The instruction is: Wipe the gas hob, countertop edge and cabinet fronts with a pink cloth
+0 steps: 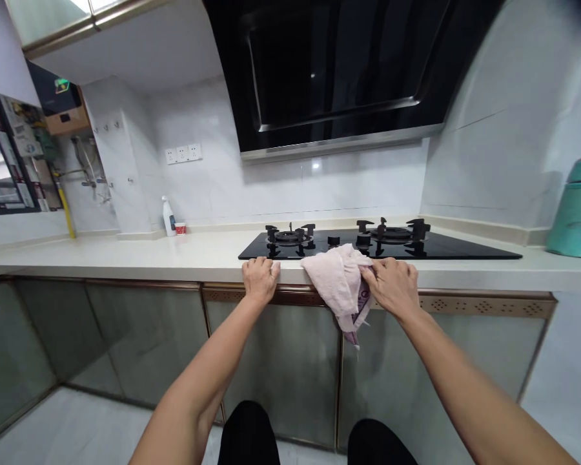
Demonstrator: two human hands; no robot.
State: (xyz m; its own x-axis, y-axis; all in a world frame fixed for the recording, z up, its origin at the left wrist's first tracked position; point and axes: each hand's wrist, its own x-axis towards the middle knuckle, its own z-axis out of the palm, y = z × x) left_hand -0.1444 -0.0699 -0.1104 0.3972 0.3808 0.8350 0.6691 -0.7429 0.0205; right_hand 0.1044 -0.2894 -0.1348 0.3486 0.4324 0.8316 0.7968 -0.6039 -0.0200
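Note:
My left hand (261, 279) grips the front edge of the white countertop (208, 255), its fingers curled over the top just below the left end of the black gas cooktop (319, 248). A pale pink cloth (337, 278) with a purple printed part hangs over the counter's edge in front of the cooktop. The cloth's right side is pinched in my right hand (394, 282), which also rests on the counter edge. What lies under the right palm is hidden. Two burners with black pan supports and two knobs stand on the cooktop.
A black range hood (339, 77) slopes out above the cooktop. Left along the wall are a white bottle (168, 216) and a small red-and-white tub (180, 228). A turquoise container (577, 210) stands at the right. Cabinet doors (275, 361) lie below, with my knees close before them.

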